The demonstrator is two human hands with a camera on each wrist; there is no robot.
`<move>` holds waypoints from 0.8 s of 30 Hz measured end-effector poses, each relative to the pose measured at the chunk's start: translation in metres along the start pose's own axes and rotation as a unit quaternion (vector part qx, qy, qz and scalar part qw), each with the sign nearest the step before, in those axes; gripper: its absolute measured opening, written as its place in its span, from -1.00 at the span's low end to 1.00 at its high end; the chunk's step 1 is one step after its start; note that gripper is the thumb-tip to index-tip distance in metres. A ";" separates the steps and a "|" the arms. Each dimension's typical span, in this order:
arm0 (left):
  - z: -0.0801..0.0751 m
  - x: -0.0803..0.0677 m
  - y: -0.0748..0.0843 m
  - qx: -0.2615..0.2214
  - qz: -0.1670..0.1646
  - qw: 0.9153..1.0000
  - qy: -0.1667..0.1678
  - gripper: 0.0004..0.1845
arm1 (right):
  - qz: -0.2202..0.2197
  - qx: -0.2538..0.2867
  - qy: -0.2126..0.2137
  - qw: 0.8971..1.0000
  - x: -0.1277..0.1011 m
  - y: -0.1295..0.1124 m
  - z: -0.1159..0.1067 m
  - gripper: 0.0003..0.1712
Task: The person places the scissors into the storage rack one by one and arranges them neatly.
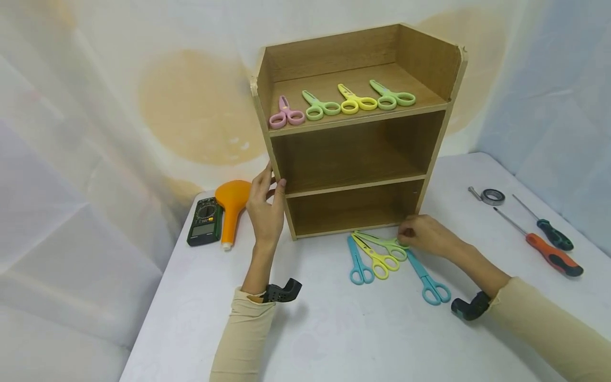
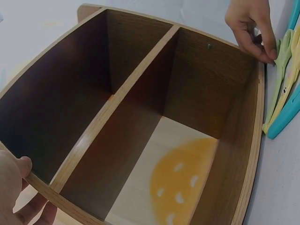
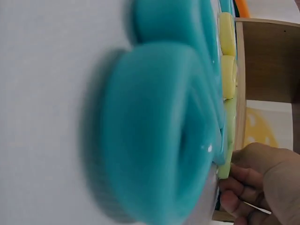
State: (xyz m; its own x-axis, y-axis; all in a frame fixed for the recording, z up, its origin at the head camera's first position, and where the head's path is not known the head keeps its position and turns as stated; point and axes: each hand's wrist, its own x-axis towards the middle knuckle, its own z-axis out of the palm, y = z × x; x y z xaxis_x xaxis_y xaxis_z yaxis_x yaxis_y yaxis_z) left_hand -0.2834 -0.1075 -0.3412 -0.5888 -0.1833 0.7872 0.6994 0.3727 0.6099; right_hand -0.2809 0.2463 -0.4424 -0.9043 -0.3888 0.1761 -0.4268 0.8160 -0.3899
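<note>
A wooden three-level shelf unit (image 1: pixel 431 61) stands on the white table. Pink (image 1: pixel 285 114), green (image 1: pixel 319 107), yellow (image 1: pixel 355 101) and green (image 1: pixel 392 96) scissors lie on its top level. My left hand (image 1: pixel 271 187) grips the unit's left side panel (image 2: pixel 42 186), thumb on the front edge. On the table in front lie blue scissors (image 1: pixel 358 262), yellow scissors (image 1: pixel 377 257), green scissors (image 1: pixel 382 243) and a second blue pair (image 1: pixel 427 278). My right hand (image 1: pixel 404 236) pinches the green scissors' handle (image 3: pixel 228 140) by the unit's lower right corner.
A green multimeter (image 1: pixel 205 220) and an orange bulb-shaped object (image 1: pixel 231 204) lie left of the unit. At the right are a tape roll (image 1: pixel 492 197), a green-handled screwdriver (image 1: pixel 553 236) and an orange-handled one (image 1: pixel 551 255). The lower two levels (image 2: pixel 187 93) hold nothing.
</note>
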 end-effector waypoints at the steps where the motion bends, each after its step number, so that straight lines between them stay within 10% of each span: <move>1: 0.000 0.000 0.000 -0.002 0.000 1.000 0.000 -0.50 | -0.002 0.000 0.000 1.000 -0.001 0.000 0.000 -0.96; 24: 0.000 0.000 0.004 -0.002 0.000 1.000 0.003 -0.52 | -0.034 0.014 0.097 0.995 -0.032 -0.073 -0.051 -0.87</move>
State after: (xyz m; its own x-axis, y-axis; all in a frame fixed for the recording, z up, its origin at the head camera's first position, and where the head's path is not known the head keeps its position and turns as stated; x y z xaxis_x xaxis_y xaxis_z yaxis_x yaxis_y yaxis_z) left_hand -0.2804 -0.1059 -0.3383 -0.5860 -0.1883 0.7882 0.7011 0.3701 0.6096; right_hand -0.2212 0.2210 -0.3738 -0.8593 -0.3497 0.3732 -0.4884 0.7774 -0.3963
